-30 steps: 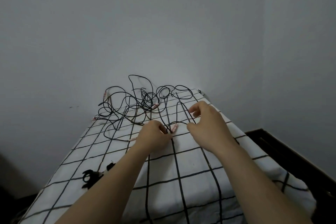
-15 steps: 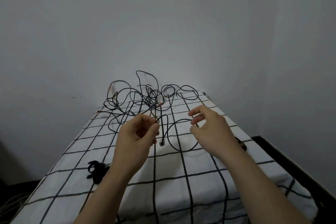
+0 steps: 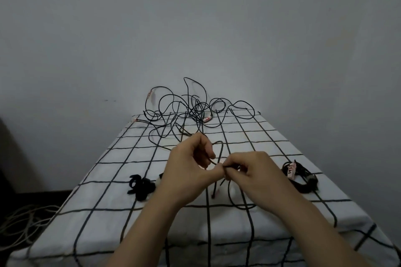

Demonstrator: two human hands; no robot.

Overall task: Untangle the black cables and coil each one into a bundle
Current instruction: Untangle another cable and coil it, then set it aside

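Where the hands meet: head view, over the middle of the surface, raised slightly off the checked cloth [image 3: 108, 212], with the fingertips of both hands close together.
Left hand: the left hand [image 3: 188, 169] has its fingers curled, and thumb and fingers pinch the held cable [image 3: 221, 149].
Right hand: the right hand [image 3: 253, 173] is curled too, its fingertips nipping the same cable just beside the left thumb.
Held cable: a thin black strand arches up in a small loop between the two hands. Below them a short end hangs down to the cloth, and another stretch curves in a loop on the cloth towards the near edge.
Tangle: the tangled cables [image 3: 191, 110] lie piled at the far edge of the surface, against the wall [image 3: 195, 28]. Several loops stand up, and strands trail forward to the hands.
Tags: pale pinkish tags [image 3: 207, 119] sit on some strands in the tangle.
Coiled bundle: one coiled bundle [image 3: 303, 182] lies near the right edge, beside the right hand, with a pale tag on it.
Left side: small black objects [image 3: 141, 186] rest on the cloth near the left edge, partly behind the left wrist; what they are cannot be told.
Floor: pale cords [image 3: 21, 223] lie loose below the near left corner.
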